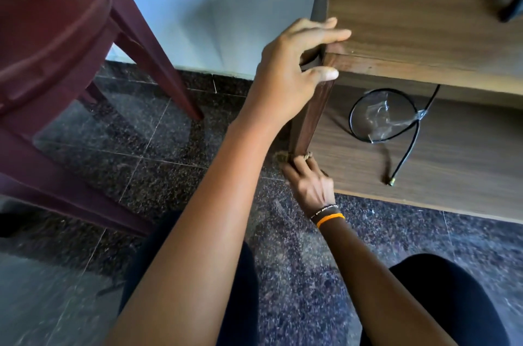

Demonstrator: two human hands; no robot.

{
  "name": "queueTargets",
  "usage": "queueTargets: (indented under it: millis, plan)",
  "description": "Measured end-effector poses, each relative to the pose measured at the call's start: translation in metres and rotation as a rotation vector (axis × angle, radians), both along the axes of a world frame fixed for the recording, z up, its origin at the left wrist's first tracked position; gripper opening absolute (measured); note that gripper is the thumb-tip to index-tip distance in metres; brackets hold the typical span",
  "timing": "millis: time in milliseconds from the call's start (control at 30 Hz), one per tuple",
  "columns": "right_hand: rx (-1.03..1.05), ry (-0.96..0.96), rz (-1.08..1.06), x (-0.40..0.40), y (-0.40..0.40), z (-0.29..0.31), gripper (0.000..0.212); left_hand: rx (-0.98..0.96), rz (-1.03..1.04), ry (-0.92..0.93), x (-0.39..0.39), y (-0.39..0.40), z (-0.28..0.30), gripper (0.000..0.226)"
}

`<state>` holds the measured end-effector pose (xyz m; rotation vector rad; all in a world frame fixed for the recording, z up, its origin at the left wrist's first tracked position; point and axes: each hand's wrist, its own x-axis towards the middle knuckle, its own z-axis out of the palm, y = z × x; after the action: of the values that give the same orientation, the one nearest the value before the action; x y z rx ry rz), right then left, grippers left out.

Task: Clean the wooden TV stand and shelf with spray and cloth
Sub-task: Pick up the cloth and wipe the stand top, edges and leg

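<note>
The wooden TV stand fills the upper right, with its lower shelf beneath. My left hand grips the stand's front left top corner, fingers on top and thumb on the front edge. My right hand is low at the foot of the dark side panel. It pinches a small brownish cloth against the panel's bottom edge; most of the cloth is hidden by the fingers. No spray bottle is in view.
A maroon plastic chair stands close on the left, its legs on the dark speckled tile floor. A coiled black cable with clear wrap lies on the lower shelf. A black TV foot rests on top at far right. My knees are below.
</note>
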<state>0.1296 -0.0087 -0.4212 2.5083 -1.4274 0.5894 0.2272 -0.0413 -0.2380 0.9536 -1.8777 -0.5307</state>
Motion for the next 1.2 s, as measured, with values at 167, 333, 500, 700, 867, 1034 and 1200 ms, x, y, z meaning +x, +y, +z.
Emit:
queueTargets:
  millis: [167, 333, 500, 700, 867, 1034, 1200]
  plan:
    - [-0.265, -0.204, -0.084, 0.006, -0.011, 0.069, 0.029, 0.183, 0.096, 0.161, 0.033, -0.007, 0.016, 0.027]
    - [-0.568, -0.361, -0.130, 0.007, -0.023, 0.128, 0.037, 0.249, 0.169, 0.337, 0.020, -0.004, 0.015, 0.052]
    - [-0.631, -0.528, -0.228, 0.001, -0.010, 0.141, 0.038, 0.221, 0.193, 0.387, 0.018, -0.014, 0.016, 0.056]
    - [-0.422, -1.205, -0.679, -0.022, -0.011, 0.174, 0.058, 0.440, 0.195, 0.436, 0.008, 0.001, 0.028, 0.042]
    - [0.102, -1.016, -0.535, 0.033, 0.014, 0.211, 0.045, 0.617, 0.200, 0.273, 0.004, 0.016, 0.063, 0.048]
    - [0.634, -1.180, -0.344, 0.000, 0.036, 0.272, 0.048, 0.979, 0.213, 0.172, 0.013, 0.051, 0.118, 0.037]
    - [1.162, -1.974, -0.457, -0.011, 0.095, 0.366, 0.031, 1.318, 0.316, 0.267, 0.010, 0.105, 0.191, 0.029]
